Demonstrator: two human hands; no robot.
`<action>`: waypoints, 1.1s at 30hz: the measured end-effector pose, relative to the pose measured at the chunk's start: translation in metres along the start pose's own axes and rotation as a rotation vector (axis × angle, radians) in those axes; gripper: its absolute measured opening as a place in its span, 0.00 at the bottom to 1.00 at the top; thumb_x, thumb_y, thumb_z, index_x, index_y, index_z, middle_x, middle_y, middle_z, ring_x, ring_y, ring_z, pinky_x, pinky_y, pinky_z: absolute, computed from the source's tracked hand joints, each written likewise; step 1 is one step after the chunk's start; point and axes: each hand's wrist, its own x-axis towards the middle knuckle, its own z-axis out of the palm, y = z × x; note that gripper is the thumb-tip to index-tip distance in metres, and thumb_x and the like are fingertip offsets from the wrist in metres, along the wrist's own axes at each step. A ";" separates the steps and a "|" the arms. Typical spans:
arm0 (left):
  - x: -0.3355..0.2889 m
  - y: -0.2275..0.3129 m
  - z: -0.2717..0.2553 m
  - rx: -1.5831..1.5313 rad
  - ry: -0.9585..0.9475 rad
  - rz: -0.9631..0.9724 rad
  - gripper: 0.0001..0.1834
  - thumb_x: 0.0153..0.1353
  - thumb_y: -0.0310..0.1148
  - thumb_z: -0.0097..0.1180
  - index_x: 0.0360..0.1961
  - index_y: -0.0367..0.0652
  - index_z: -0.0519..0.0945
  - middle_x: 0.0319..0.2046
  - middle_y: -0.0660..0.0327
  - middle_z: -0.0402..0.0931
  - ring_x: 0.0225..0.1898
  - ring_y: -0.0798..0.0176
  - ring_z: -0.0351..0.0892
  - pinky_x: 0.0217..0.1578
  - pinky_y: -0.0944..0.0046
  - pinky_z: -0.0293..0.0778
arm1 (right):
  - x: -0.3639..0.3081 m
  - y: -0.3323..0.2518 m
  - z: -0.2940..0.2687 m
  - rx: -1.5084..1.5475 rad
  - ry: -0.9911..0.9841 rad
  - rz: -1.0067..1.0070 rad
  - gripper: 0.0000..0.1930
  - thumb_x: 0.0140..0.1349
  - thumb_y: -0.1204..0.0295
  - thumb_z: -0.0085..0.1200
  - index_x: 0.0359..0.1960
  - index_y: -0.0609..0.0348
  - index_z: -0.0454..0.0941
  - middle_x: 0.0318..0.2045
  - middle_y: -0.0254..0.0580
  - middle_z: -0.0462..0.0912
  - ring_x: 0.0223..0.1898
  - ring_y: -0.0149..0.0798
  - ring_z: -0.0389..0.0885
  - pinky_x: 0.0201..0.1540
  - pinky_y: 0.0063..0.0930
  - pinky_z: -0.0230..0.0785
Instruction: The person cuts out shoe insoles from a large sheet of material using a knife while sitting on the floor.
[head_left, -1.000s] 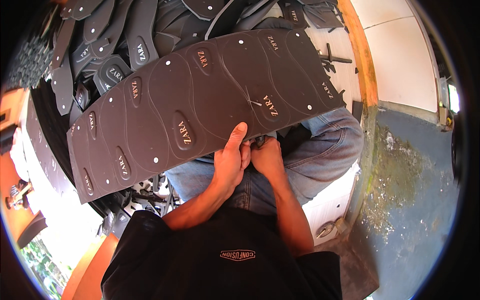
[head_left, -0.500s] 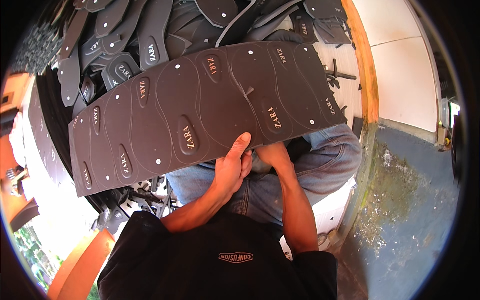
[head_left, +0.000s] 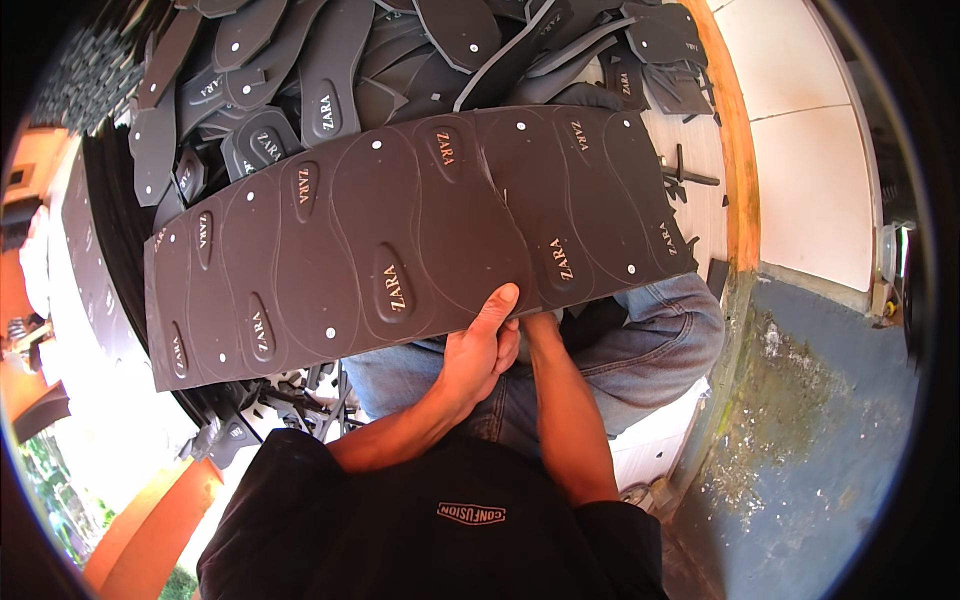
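A long dark foam sheet [head_left: 460, 240] lies across my lap, marked with sole outlines, raised oval pads, light lettering and white dots. A curved slit runs across it right of the middle, with a tiny pointed tip [head_left: 505, 194] in it, too small to name. My left hand [head_left: 485, 345] is closed on the sheet's near edge, thumb on top and fingers beneath. Just right of it, my right hand [head_left: 541, 328] reaches under the sheet beside the slit. The sheet hides its fingers and anything they hold.
Beyond the sheet lies a heap of cut dark soles [head_left: 330, 95]. Dark offcuts [head_left: 300, 400] are scattered at the left below the sheet, and more strips [head_left: 690, 178] lie right of it. An orange wooden edge [head_left: 740, 180] borders the worn blue-grey floor [head_left: 830, 400] at the right.
The sheet and both hands appear slightly lower in view. The pointed tip in the slit shows less than before. My left hand still grips the near edge, and my right hand stays underneath.
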 end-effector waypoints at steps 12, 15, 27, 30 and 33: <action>-0.005 0.005 0.002 -0.018 -0.030 -0.047 0.16 0.62 0.42 0.54 0.25 0.43 0.68 0.13 0.67 0.60 0.08 0.73 0.51 0.10 0.72 0.47 | 0.016 -0.008 0.019 -0.028 0.053 -0.026 0.15 0.56 0.66 0.50 0.40 0.64 0.75 0.32 0.53 0.78 0.37 0.50 0.77 0.40 0.41 0.67; -0.011 0.008 0.002 0.004 -0.032 -0.037 0.18 0.62 0.44 0.53 0.23 0.43 0.67 0.09 0.68 0.56 0.08 0.73 0.50 0.10 0.71 0.47 | 0.020 -0.011 0.023 -0.027 0.055 -0.032 0.15 0.56 0.66 0.50 0.39 0.65 0.76 0.31 0.53 0.78 0.35 0.50 0.77 0.39 0.41 0.67; -0.039 0.011 -0.007 0.036 -0.084 0.056 0.19 0.63 0.44 0.51 0.21 0.43 0.67 0.08 0.68 0.56 0.06 0.72 0.51 0.09 0.71 0.49 | 0.049 -0.013 0.036 -0.038 0.077 -0.040 0.15 0.56 0.65 0.48 0.36 0.66 0.77 0.26 0.54 0.78 0.30 0.49 0.78 0.35 0.42 0.67; -0.044 0.008 -0.016 0.023 -0.141 0.061 0.17 0.63 0.43 0.51 0.23 0.43 0.68 0.08 0.67 0.57 0.07 0.72 0.53 0.09 0.71 0.51 | 0.065 -0.015 0.045 -0.025 0.077 -0.013 0.15 0.56 0.65 0.47 0.36 0.66 0.77 0.25 0.54 0.78 0.29 0.49 0.78 0.34 0.42 0.67; -0.062 -0.003 -0.017 0.118 -0.105 0.090 0.17 0.63 0.43 0.51 0.24 0.42 0.69 0.09 0.66 0.60 0.07 0.72 0.57 0.09 0.72 0.53 | 0.104 -0.006 0.022 -0.027 0.061 0.107 0.16 0.56 0.64 0.47 0.35 0.66 0.77 0.23 0.54 0.78 0.28 0.49 0.78 0.33 0.43 0.67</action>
